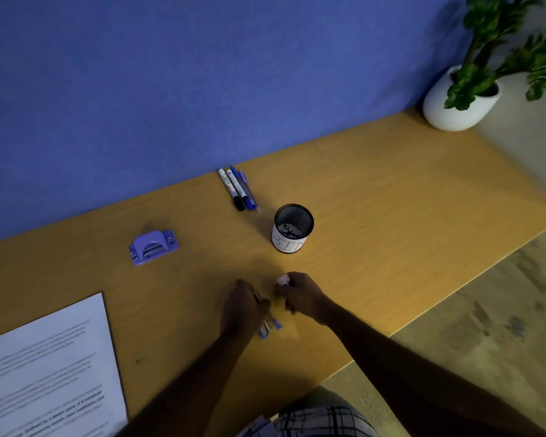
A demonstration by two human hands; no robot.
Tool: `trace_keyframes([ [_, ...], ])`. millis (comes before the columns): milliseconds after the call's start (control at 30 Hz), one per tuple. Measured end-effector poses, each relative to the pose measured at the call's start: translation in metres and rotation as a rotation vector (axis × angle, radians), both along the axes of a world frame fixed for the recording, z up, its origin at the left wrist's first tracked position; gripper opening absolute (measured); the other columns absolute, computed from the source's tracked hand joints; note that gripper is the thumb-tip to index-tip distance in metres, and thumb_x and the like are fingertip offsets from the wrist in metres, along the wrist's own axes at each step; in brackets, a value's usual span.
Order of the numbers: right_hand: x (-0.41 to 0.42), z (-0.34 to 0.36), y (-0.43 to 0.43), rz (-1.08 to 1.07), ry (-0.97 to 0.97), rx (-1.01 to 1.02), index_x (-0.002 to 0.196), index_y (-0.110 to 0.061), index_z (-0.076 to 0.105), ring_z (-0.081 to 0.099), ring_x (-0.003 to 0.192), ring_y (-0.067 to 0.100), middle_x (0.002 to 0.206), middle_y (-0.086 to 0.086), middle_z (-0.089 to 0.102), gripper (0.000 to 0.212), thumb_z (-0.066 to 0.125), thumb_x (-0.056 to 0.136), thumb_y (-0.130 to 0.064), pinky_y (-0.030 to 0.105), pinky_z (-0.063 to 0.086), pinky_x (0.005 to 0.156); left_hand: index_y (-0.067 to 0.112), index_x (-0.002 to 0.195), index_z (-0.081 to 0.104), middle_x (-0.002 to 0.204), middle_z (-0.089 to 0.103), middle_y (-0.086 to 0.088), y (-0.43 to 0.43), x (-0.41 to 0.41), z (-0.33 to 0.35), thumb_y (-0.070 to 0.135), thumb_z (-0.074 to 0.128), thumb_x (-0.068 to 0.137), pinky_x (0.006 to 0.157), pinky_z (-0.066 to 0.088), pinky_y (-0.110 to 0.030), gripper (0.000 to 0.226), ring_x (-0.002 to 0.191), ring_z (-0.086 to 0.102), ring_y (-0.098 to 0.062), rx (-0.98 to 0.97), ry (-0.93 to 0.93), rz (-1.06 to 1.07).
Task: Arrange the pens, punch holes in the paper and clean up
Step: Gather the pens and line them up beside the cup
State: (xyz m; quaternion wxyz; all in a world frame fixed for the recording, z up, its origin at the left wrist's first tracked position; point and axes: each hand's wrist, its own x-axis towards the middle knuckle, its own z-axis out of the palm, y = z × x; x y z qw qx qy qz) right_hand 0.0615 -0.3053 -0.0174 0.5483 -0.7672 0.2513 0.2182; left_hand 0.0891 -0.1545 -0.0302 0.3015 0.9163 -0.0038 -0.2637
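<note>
Several pens (238, 190) lie side by side near the blue wall. A purple hole punch (153, 247) sits left of centre on the wooden desk (375, 190). The printed paper (48, 367) lies at the lower left. My left hand (245, 307) is shut on a couple of pens whose ends (270, 329) stick out below it. My right hand (300, 294) is closed on a small white paper scrap (283, 280), just below a black mesh cup labelled BIN (293, 229) that holds paper bits.
A white pot with a green plant (460, 99) stands at the desk's far right corner. The desk edge runs diagonally on the right, with floor (486, 326) beyond. Checked shorts (316, 421) show at the bottom.
</note>
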Motion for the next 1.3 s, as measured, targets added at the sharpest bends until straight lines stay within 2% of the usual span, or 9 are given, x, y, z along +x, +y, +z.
trace_keyframes([
  [267,0.023,0.008,0.022,0.112,0.084,0.164,0.094,-0.009,0.066,0.052,0.047,0.012,0.067,0.003,0.061,0.016,0.063,0.093,-0.025,0.024,0.04,0.042,0.01,0.12,0.061,0.104,0.065,-0.003,0.031,0.038,-0.001,0.016,0.071,0.084,0.05,0.045,-0.008,0.038,0.076,0.057,0.004,-0.314,0.009,0.175],
  [400,0.037,0.014,0.028,0.036,0.089,0.302,0.098,-0.005,0.064,0.05,0.047,0.015,0.074,0.013,0.06,0.017,0.064,0.092,-0.021,0.025,0.039,0.046,0.015,0.121,0.059,0.106,0.066,-0.002,0.037,0.054,0.005,0.019,0.07,0.086,0.063,0.055,-0.02,0.036,0.086,0.065,-0.006,-0.444,0.01,0.221],
  [600,0.066,0.03,0.033,0.011,-0.015,0.393,0.085,-0.005,0.061,0.051,0.046,0.013,0.072,0.012,0.057,0.016,0.065,0.093,-0.018,0.024,0.037,0.047,0.019,0.116,0.06,0.103,0.068,-0.003,0.042,0.078,0.018,0.026,0.068,0.09,0.064,0.06,-0.03,0.028,0.086,0.07,-0.015,-0.591,-0.04,0.291],
  [767,0.103,0.05,0.04,-0.074,-0.108,0.442,0.078,-0.011,0.062,0.053,0.05,0.013,0.067,0.006,0.061,0.017,0.065,0.093,-0.019,0.022,0.038,0.044,0.03,0.105,0.059,0.084,0.07,0.005,0.043,0.101,0.023,0.05,0.043,0.098,0.053,0.054,-0.021,0.027,0.074,0.07,-0.011,-0.721,-0.072,0.368],
  [933,0.155,0.066,0.03,-0.222,-0.209,0.379,0.089,-0.005,0.066,0.056,0.048,0.015,0.068,0.011,0.066,0.008,0.069,0.09,-0.013,0.021,0.038,0.043,0.024,0.105,0.06,0.086,0.068,0.002,0.04,0.125,0.009,0.045,0.045,0.099,0.067,0.051,-0.029,0.027,0.075,0.066,-0.014,-0.598,-0.126,0.272],
  [1000,0.178,0.07,0.019,-0.275,-0.231,0.3,0.081,-0.004,0.066,0.054,0.043,0.014,0.058,0.007,0.064,0.012,0.071,0.088,-0.012,0.02,0.039,0.042,0.028,0.107,0.06,0.095,0.068,0.006,0.04,0.134,0.009,0.051,0.047,0.096,0.073,0.049,-0.023,0.029,0.083,0.064,-0.002,-0.519,-0.175,0.16],
  [1067,0.2,0.069,0.005,-0.28,-0.245,0.159,0.066,-0.006,0.062,0.053,0.044,0.018,0.055,0.009,0.059,0.022,0.072,0.085,-0.013,0.023,0.041,0.047,0.024,0.11,0.063,0.105,0.069,0.003,0.038,0.142,0.011,0.059,0.047,0.089,0.076,0.045,-0.017,0.044,0.093,0.063,-0.005,-0.44,-0.236,0.089],
  [1167,0.23,0.062,-0.017,-0.18,-0.217,-0.155,0.068,-0.001,0.065,0.059,0.057,0.024,0.064,0.013,0.062,0.022,0.071,0.081,-0.018,0.033,0.044,0.055,0.016,0.13,0.055,0.128,0.06,-0.005,0.03,0.156,0.013,0.059,0.053,0.089,0.093,0.046,-0.03,0.06,0.115,0.057,-0.018,-0.229,-0.291,-0.051],
  [1300,0.254,0.046,-0.038,-0.027,-0.147,-0.483,0.092,0.004,0.07,0.062,0.073,0.025,0.081,0.012,0.065,0.028,0.069,0.079,-0.02,0.021,0.039,0.048,0.018,0.149,0.031,0.156,0.03,-0.012,0.019,0.162,0.011,0.065,0.053,0.086,0.111,0.033,-0.046,0.081,0.144,0.029,-0.026,0.174,-0.331,-0.302],
])
